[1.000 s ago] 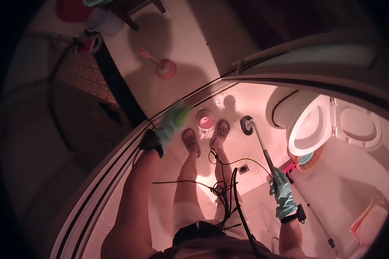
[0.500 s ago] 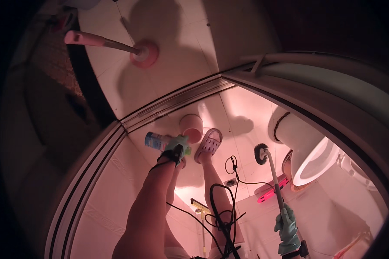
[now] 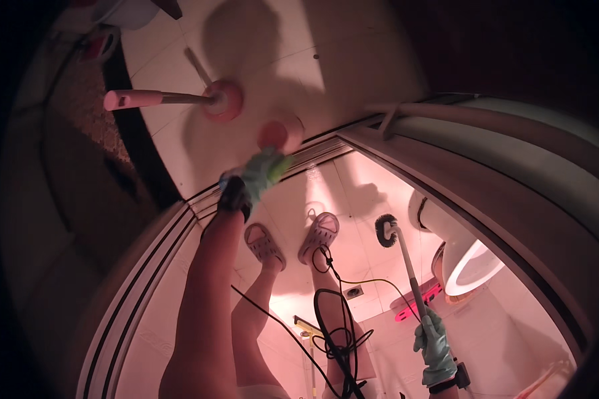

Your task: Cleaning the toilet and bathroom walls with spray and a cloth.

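Note:
My left hand (image 3: 263, 174), in a green rubber glove and blurred by motion, reaches over the door track. Its fingers are closed on a round pinkish cup-like container (image 3: 289, 130) with a reddish opening. A spray-green piece (image 3: 283, 167) shows beside the fingers, and a bit of a blue bottle (image 3: 227, 179) shows by the wrist; the rest of the bottle is hidden behind hand and wrist. At the right, my right hand (image 3: 434, 339), also gloved in green, grips the long pale handle of a toilet brush (image 3: 406, 253), its dark bristle head raised toward the far side.
A plunger-like tool (image 3: 223, 101) with a pink handle stands beyond the metal door track (image 3: 313, 151). A white toilet (image 3: 469, 266) is at the right. Black cables (image 3: 339, 326) hang before my legs. My feet wear purple clogs (image 3: 321, 229); a yellow-headed squeegee (image 3: 306, 327) is behind.
My left hand has moved away from me and across the door track, carrying the pinkish container and the bottle. My right hand has shifted slightly left with the toilet brush.

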The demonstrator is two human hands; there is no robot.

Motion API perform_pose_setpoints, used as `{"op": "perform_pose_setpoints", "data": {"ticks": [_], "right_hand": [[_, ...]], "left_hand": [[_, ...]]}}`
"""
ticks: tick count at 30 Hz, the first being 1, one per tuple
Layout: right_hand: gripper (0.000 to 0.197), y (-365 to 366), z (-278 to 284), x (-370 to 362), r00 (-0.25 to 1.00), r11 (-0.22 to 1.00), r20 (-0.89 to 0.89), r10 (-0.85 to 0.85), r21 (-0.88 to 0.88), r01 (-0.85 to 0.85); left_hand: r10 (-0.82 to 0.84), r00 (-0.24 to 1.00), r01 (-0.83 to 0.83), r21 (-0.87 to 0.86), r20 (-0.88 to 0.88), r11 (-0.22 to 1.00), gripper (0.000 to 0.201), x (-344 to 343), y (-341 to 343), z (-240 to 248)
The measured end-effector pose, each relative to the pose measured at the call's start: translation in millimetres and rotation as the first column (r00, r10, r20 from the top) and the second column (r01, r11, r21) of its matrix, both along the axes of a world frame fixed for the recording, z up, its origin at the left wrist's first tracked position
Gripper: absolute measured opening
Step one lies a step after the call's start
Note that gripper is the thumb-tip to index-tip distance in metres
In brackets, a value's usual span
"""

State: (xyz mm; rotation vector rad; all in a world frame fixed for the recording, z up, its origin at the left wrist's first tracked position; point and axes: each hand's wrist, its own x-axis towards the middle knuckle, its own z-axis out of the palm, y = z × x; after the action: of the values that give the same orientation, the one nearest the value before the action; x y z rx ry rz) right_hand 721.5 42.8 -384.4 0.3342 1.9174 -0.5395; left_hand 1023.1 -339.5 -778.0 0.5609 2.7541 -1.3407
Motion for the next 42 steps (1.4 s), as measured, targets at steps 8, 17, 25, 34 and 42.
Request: {"op": "perform_pose_setpoints", "data": {"ticks": [8, 17, 25, 34, 42], "right_hand": [[0.043, -15.2, -29.4, 23.6, 0.999, 0.996, 0.050, -0.013, -0.082, 0.017], [0.051, -75.7, -60.5, 42.6, 0.974, 0.971, 0.114, 0.197, -0.162, -0.178], [0.055, -166.1, -177.5, 121.0, 0.896, 0.754, -0.200, 0.396, -0.487, -0.441], [0.050, -234.4, -243.3, 189.8, 0.494, 0.194, -0.621, 0.609, -0.487, -0.852], [0.041, -131.8, 43.7, 76.1, 0.953, 0.840, 0.108, 0.283, -0.508, -0.192]], "left_hand": [[0.686, 0.708, -0.666, 0.483, 0.168, 0.568, 0.042, 4.4, -96.6, -23.3], [0.885, 0.357, 0.279, 0.870, 0.300, -0.408, 0.041, 32.1, 11.9, 169.6], [0.863, 0.089, 0.157, 0.849, 0.497, -0.505, 0.041, 95.2, 95.0, 309.3], [0.772, 0.102, 0.241, 0.737, 0.627, -0.631, 0.042, 98.2, 106.9, 318.7], [0.754, 0.295, 0.275, 0.704, 0.587, -0.655, 0.038, 34.0, 66.8, 496.5]]}}
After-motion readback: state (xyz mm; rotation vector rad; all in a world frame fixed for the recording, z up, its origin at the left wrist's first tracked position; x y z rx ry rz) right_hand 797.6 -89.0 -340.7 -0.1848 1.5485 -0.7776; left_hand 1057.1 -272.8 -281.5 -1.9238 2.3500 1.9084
